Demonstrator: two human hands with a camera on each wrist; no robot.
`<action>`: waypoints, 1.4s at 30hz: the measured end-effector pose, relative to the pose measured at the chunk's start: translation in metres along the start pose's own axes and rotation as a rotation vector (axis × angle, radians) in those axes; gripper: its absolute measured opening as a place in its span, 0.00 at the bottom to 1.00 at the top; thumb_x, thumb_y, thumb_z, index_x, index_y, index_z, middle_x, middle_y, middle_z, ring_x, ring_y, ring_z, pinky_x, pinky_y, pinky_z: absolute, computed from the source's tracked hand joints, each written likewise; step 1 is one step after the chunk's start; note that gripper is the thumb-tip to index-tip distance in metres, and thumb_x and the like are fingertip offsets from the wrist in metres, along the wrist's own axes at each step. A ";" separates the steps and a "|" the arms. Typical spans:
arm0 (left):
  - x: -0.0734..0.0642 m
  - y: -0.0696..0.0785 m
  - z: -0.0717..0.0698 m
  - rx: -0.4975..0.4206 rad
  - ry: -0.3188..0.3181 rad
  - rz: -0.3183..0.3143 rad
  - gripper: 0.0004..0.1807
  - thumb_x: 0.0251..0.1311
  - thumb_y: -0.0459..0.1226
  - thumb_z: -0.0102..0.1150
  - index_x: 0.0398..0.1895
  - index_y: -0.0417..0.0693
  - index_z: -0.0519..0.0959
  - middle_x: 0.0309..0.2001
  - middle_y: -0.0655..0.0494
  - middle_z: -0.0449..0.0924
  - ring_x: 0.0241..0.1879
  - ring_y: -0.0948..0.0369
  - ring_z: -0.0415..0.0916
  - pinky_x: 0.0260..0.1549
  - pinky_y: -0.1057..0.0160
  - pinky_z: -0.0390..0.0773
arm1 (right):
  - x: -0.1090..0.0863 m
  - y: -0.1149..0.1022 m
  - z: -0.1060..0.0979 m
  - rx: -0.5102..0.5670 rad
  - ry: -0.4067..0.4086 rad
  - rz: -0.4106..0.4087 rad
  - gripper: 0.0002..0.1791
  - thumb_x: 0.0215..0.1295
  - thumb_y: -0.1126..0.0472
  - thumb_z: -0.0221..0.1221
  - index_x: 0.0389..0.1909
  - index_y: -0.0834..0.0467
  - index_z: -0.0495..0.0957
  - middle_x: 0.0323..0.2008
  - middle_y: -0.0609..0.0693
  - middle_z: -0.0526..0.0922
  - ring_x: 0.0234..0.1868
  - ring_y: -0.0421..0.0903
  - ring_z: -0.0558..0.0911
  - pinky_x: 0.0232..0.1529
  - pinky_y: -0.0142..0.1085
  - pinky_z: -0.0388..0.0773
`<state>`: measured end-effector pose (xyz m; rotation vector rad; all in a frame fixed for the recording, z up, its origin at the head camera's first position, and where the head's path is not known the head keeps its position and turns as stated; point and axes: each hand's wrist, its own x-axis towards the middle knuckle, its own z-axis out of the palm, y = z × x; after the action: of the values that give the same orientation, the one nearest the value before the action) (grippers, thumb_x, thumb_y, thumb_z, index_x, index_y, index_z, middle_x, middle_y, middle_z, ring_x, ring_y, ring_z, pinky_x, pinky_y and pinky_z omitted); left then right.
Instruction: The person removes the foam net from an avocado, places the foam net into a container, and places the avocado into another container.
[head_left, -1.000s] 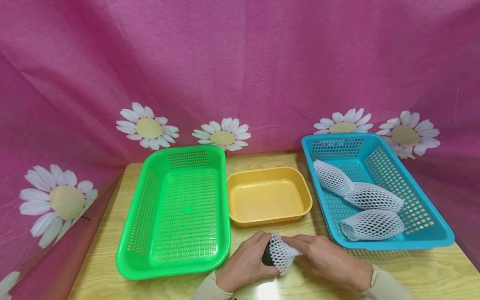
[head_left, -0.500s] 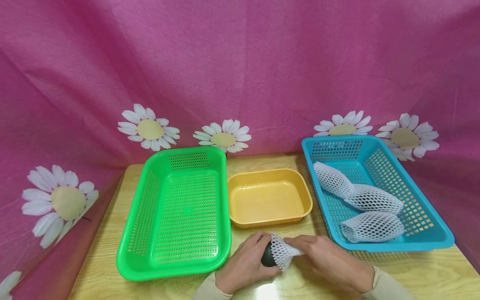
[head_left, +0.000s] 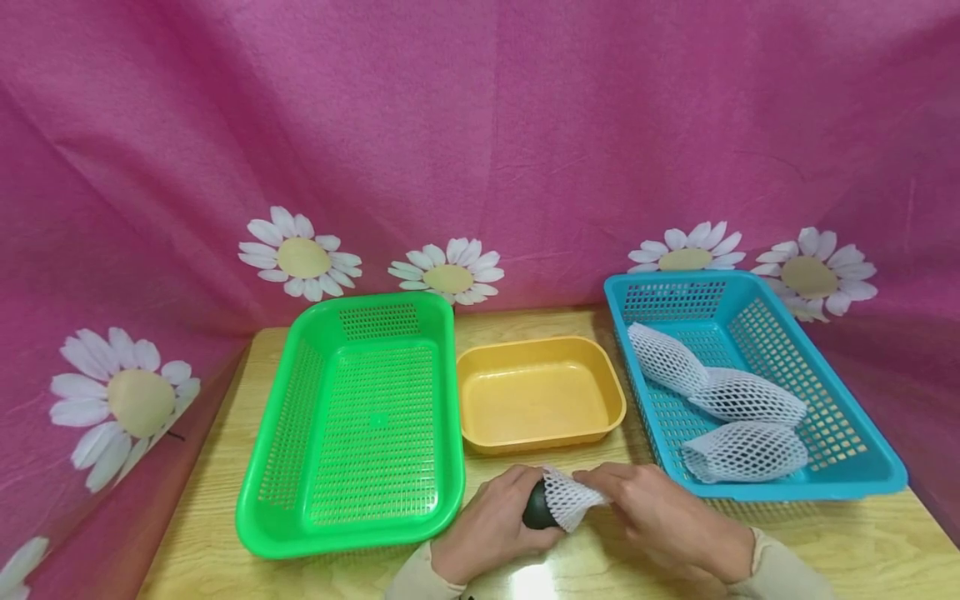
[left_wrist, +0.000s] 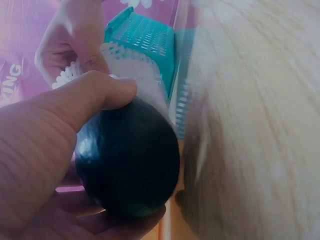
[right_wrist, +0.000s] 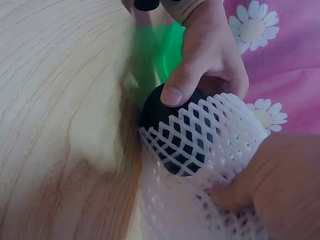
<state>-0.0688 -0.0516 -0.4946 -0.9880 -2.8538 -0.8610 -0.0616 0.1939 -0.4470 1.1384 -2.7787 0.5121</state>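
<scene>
A dark green, glossy, rounded fruit (left_wrist: pixel 130 160), like an avocado, is gripped in my left hand (head_left: pixel 491 521). Its thumb lies over the top and its fingers curl underneath, as the left wrist view shows. A white foam net sleeve (right_wrist: pixel 200 140) covers the fruit's right part, while the left part is bare. My right hand (head_left: pixel 660 517) pinches the gathered right end of that net, with the thumb pressed into the mesh in the right wrist view. Both hands are low over the wooden table (head_left: pixel 622 575), near its front edge.
On the left stands a green basket (head_left: pixel 258 467) with nothing in it. A yellow tray (head_left: pixel 540 440), also bare inside, sits behind my hands. To the right, a blue basket (head_left: pixel 840 487) holds several white foam nets (head_left: pixel 750 452). A pink flowered cloth (head_left: pixel 480 125) hangs behind.
My right hand has shifted slightly to the right with the net's end. More of the dark fruit shows bare beside my left hand, which has stayed almost in place.
</scene>
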 end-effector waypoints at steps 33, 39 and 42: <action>0.002 0.002 -0.001 0.006 -0.030 -0.027 0.37 0.52 0.52 0.75 0.63 0.45 0.78 0.55 0.55 0.85 0.51 0.63 0.84 0.48 0.65 0.83 | 0.012 0.008 -0.027 -0.090 0.086 -0.089 0.33 0.37 0.80 0.64 0.51 0.57 0.85 0.43 0.48 0.89 0.39 0.43 0.88 0.36 0.35 0.85; 0.002 0.002 -0.001 -0.002 -0.029 -0.026 0.36 0.53 0.52 0.75 0.62 0.45 0.78 0.55 0.55 0.85 0.50 0.64 0.84 0.47 0.66 0.83 | 0.015 0.009 -0.032 -0.099 0.084 -0.084 0.33 0.39 0.80 0.64 0.51 0.56 0.85 0.43 0.48 0.89 0.39 0.45 0.88 0.36 0.36 0.86; 0.001 0.002 -0.001 -0.004 -0.025 -0.023 0.36 0.53 0.52 0.75 0.62 0.46 0.78 0.55 0.56 0.85 0.51 0.64 0.84 0.48 0.66 0.83 | 0.017 0.008 -0.035 -0.096 0.082 -0.070 0.32 0.41 0.80 0.64 0.51 0.56 0.85 0.44 0.47 0.89 0.40 0.45 0.89 0.37 0.36 0.87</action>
<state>-0.0688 -0.0500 -0.4924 -0.9745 -2.8909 -0.8628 -0.0806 0.2003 -0.4124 1.1615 -2.6524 0.4046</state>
